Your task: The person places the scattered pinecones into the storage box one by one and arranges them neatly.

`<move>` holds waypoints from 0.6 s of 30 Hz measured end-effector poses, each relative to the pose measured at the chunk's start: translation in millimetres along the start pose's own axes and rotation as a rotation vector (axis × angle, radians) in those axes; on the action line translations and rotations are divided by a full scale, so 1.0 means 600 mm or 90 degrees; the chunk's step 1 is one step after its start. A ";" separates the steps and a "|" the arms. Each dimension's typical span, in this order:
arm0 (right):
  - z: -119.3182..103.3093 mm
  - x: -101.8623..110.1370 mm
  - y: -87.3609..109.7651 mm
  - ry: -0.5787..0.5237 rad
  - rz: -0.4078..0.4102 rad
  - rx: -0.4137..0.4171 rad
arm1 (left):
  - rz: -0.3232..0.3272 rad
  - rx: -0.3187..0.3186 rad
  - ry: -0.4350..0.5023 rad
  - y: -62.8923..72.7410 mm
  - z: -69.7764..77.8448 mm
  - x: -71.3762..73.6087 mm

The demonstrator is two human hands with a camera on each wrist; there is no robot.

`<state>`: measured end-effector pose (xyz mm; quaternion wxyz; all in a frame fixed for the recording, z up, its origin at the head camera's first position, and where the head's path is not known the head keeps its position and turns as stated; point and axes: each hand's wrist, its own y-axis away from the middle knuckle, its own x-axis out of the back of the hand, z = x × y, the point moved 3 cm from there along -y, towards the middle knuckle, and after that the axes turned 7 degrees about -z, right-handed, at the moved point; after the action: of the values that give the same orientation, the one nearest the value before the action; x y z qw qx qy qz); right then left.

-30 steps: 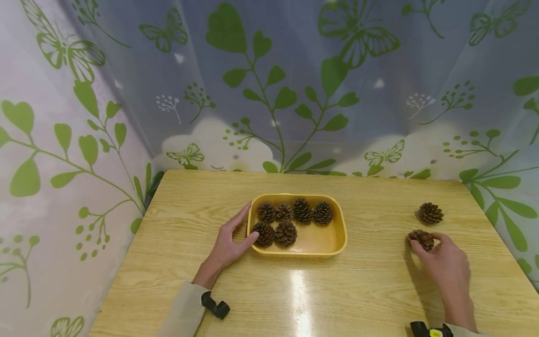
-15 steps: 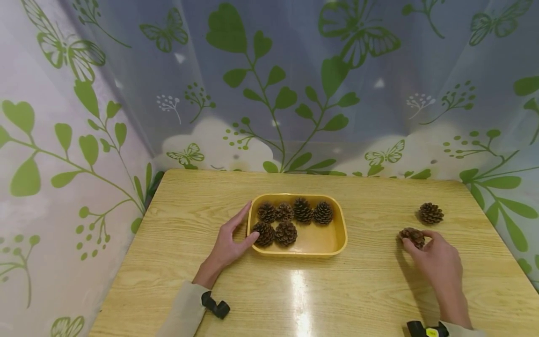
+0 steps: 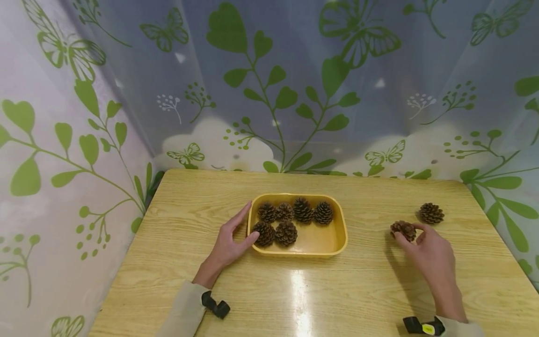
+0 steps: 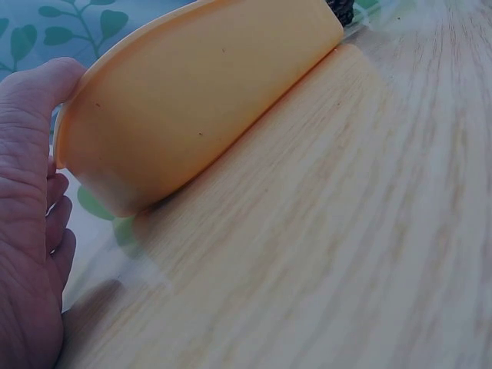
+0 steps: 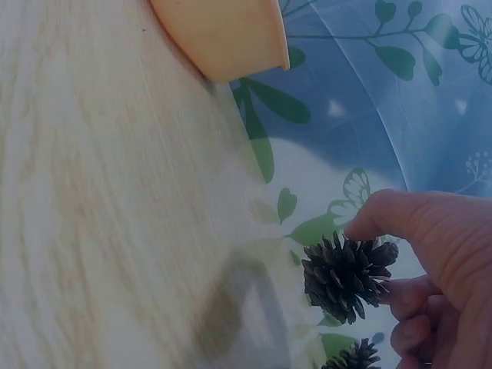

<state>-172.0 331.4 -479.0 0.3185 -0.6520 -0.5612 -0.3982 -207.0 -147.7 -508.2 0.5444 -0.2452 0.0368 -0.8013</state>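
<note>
A pine cone point(image 3: 402, 230) is pinched between the thumb and fingers of my right hand point(image 3: 433, 257), over the right part of the table. In the right wrist view that pine cone point(image 5: 342, 277) hangs above the tabletop. My left hand point(image 3: 226, 247) holds the left end of a yellow plastic tub point(image 3: 317, 239), its thumb over the rim and its fingers along the outside. Several pine cones point(image 3: 286, 233) sit inside the tub at the back and front left. One loose pine cone point(image 3: 431, 213) lies on the table beyond my right hand.
The wooden table point(image 3: 177, 262) ends at the back against a patterned curtain point(image 3: 290, 117) with green leaves and butterflies. A similar covering point(image 3: 54, 154) rises along the left side. Black wrist devices point(image 3: 215, 305) sit at both cuffs.
My right hand has moved left and slightly away from me with the pine cone, towards the tub. My left hand and the tub have stayed in place.
</note>
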 end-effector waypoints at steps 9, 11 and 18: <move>-0.028 0.007 0.001 0.004 0.002 0.031 | -0.002 0.004 -0.002 0.000 0.003 0.001; -0.033 0.009 0.001 0.004 0.007 0.040 | -0.002 0.004 -0.005 0.000 0.003 0.000; -0.057 0.013 0.003 0.007 0.025 0.074 | 0.000 0.002 -0.003 -0.001 -0.008 -0.001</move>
<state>-175.2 305.2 -456.0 0.3667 -0.6413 -0.5682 -0.3625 -209.3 -147.8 -512.6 0.5447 -0.2465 0.0343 -0.8008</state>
